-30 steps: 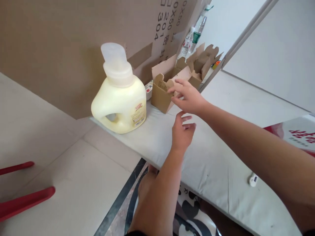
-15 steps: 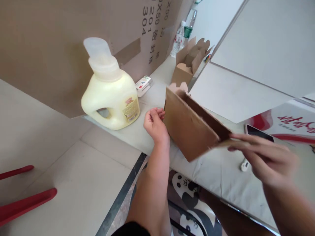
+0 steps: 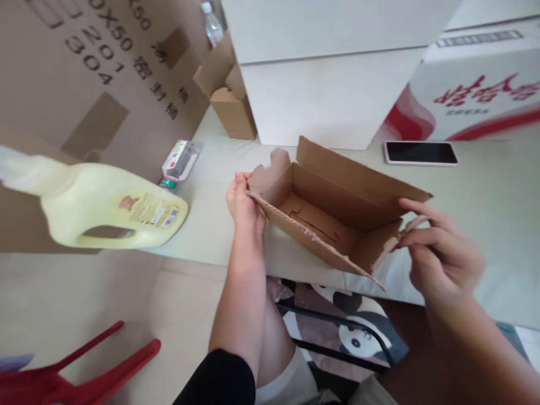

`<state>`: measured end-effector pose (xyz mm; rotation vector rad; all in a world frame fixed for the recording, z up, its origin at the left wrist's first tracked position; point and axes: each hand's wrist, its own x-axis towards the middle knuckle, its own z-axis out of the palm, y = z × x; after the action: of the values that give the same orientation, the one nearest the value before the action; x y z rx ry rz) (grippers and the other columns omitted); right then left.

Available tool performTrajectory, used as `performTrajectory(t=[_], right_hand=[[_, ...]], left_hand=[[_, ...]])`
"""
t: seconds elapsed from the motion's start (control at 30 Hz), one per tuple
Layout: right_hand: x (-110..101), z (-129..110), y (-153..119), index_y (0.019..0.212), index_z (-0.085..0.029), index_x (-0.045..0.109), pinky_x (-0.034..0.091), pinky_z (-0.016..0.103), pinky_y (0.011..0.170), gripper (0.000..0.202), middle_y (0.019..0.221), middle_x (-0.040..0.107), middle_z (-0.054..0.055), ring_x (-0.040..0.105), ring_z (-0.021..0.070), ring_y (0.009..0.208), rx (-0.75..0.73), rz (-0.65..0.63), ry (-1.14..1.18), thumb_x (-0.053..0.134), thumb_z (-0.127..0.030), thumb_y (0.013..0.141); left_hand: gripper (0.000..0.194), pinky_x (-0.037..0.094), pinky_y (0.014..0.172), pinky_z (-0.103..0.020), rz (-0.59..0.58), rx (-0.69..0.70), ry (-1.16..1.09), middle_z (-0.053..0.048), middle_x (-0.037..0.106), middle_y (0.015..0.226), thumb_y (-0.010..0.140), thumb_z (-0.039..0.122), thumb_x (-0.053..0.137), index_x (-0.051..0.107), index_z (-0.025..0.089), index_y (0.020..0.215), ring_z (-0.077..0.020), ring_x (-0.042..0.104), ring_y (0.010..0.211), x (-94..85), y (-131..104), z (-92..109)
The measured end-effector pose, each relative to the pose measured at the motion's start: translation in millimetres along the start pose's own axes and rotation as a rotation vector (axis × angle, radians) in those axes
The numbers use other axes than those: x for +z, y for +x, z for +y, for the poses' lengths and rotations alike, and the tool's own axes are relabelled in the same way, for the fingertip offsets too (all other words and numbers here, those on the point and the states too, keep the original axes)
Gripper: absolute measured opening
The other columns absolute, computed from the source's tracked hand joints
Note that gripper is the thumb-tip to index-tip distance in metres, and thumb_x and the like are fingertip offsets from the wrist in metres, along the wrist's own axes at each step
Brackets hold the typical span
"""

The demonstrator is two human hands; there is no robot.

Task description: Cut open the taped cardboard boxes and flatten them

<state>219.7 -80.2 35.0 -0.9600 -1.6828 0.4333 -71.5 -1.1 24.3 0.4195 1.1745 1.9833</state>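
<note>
fingers (image 3: 428,237) hold open cardboard box (image 3: 358,194)

Right hand (image 3: 447,250) blurred. Left hand (image 3: 244,205): some fingers hidden by box (image 3: 354,180). Jug (image 3: 95,199) cap cut off at left edge, label (image 3: 154,211) print too small to read. Rear carton (image 3: 236,115) partly behind white panel (image 3: 333,101).

Plain black left sleeve (image 3: 221,378); pale greyish shorts (image 3: 291,382).
</note>
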Motion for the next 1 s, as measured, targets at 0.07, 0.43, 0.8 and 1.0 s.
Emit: performTrajectory(t=[0.07, 0.43, 0.8, 1.0], right_hand=[[0, 6, -4, 0.075, -0.028, 0.066, 0.057, 0.046, 0.089, 0.026, 0.077, 0.07, 0.004, 0.068, 0.0289, 0.119, 0.035, 0.007, 0.029, 0.051, -0.019, 0.094], [-16, 17, -22, 0.119, -0.027, 0.064, 0.06, 0.033, 0.07, 0.028, 0.144, 0.062, 0.013, 0.068, 0.0271, 0.121, 0.163, -0.032, 0.002, 0.058, -0.019, 0.093], [0, 20, -25, 0.114, -0.031, 0.07, 0.055, 0.052, 0.102, 0.026, 0.148, 0.056, 0.006, 0.062, 0.0308, 0.127, 0.087, 0.103, -0.146, 0.05, -0.031, 0.098], [5, 31, -25, 0.153, -0.049, 0.033, 0.057, 0.046, 0.097, 0.069, 0.155, 0.047, 0.002, 0.061, 0.0248, 0.124, 0.264, 0.218, 0.176, 0.065, -0.038, 0.092]], left_hand=[[0.033, 0.055, 0.073, -0.026, -0.052, -0.025, 0.027, 0.001, 0.068, 0.078, 0.076, 0.043, 0.081, 0.059, 0.02, 0.087, -0.0128, 0.066, 0.07, 5.6, 3, -4], [0.035, 0.053, 0.073, -0.027, -0.161, -0.003, 0.099, 0.0, 0.065, 0.074, 0.084, 0.052, 0.072, 0.06, 0.019, 0.082, -0.0145, 0.064, 0.073, 20.6, -15, -17], [0.089, 0.051, 0.097, -0.046, -0.507, 0.409, 0.351, -0.009, 0.065, 0.067, 0.088, 0.086, 0.01, 0.063, 0.023, 0.053, -0.0258, 0.066, 0.086, 26.1, -30, -11], [0.064, 0.052, 0.095, -0.04, -0.561, 0.539, 0.458, -0.005, 0.068, 0.073, 0.092, 0.075, 0.044, 0.068, 0.022, 0.066, -0.021, 0.068, 0.086, 20.6, -27, -23]])
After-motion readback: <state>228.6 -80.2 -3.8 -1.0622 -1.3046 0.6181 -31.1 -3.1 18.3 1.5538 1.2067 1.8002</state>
